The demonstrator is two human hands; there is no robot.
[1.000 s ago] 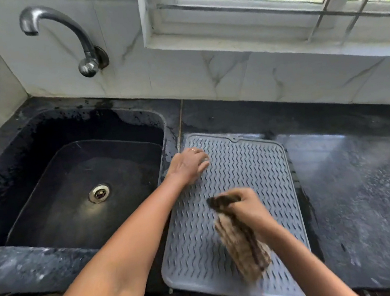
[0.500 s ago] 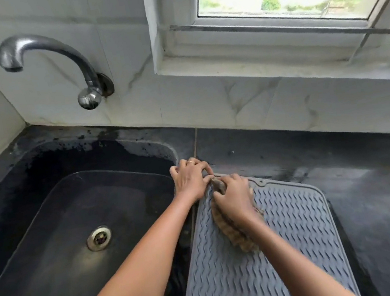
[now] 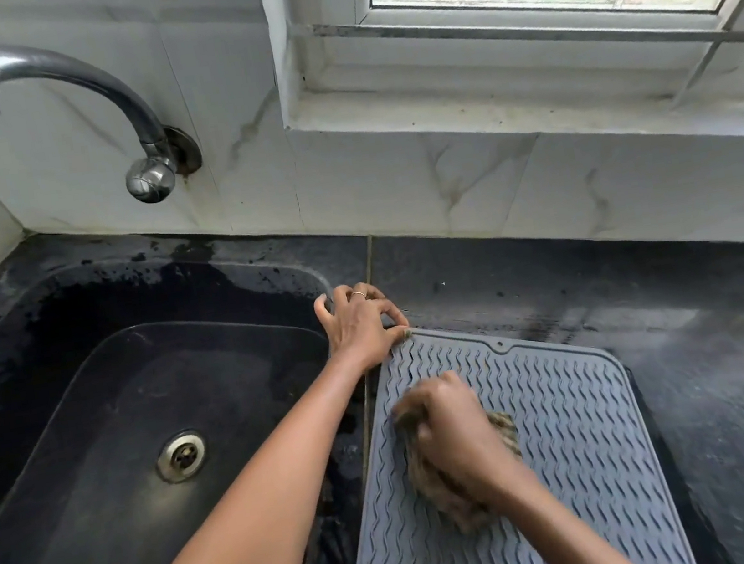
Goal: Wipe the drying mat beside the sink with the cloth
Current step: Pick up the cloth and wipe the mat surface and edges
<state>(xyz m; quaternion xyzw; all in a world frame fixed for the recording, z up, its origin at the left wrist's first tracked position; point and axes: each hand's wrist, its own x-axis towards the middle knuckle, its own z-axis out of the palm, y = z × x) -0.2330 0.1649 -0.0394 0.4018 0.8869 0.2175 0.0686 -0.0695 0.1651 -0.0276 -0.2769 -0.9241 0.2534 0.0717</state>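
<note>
Gripping the bunched cloth (image 3: 465,483) in the right hand (image 3: 453,433), pressing it onto the grey drying mat (image 3: 574,444) beside the sink (image 3: 86,369); pinning the mat's far-left corner with curled left hand (image 3: 359,326) fingers (image 3: 389,313).

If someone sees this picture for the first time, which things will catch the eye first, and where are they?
First, the right hand gripping a brownish cloth on the grey ridged drying mat, low and right of centre. Next, the left hand with its fingers at the mat's far left corner, beside the black sink. Above the sink, a curved metal tap comes out of the white wall.
</note>
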